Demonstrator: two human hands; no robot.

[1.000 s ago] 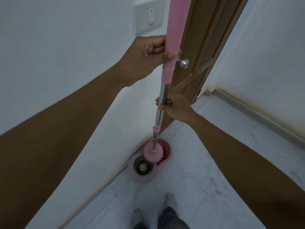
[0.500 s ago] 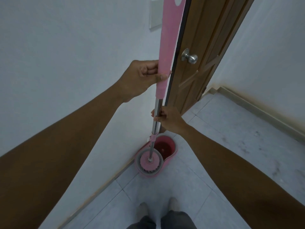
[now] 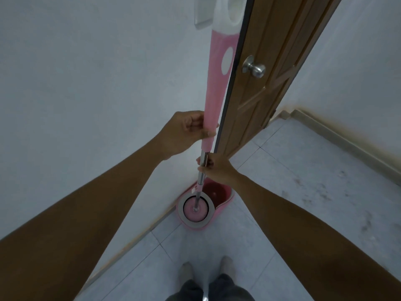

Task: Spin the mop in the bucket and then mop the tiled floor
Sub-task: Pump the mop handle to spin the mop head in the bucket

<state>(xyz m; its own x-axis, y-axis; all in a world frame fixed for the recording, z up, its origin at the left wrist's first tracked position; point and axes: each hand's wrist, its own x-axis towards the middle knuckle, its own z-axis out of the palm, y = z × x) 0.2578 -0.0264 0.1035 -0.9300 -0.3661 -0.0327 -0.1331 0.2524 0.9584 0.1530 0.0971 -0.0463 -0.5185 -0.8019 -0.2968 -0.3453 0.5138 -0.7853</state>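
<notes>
Both hands grip the mop: left hand (image 3: 186, 132) closed on the pink sleeve (image 3: 213, 114), right hand (image 3: 217, 168) on the steel shaft (image 3: 202, 170). Mop head (image 3: 195, 210) sits in the bucket (image 3: 225, 199) spinner basket. Recommend keeping the shaft vertical and pumping straight down.

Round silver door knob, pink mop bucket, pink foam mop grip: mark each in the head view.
round silver door knob (image 3: 256, 69), head view, on its rounded metal ball.
pink mop bucket (image 3: 225, 202), head view, on its right rim.
pink foam mop grip (image 3: 217, 94), head view, mid-sleeve above the left hand.
</notes>
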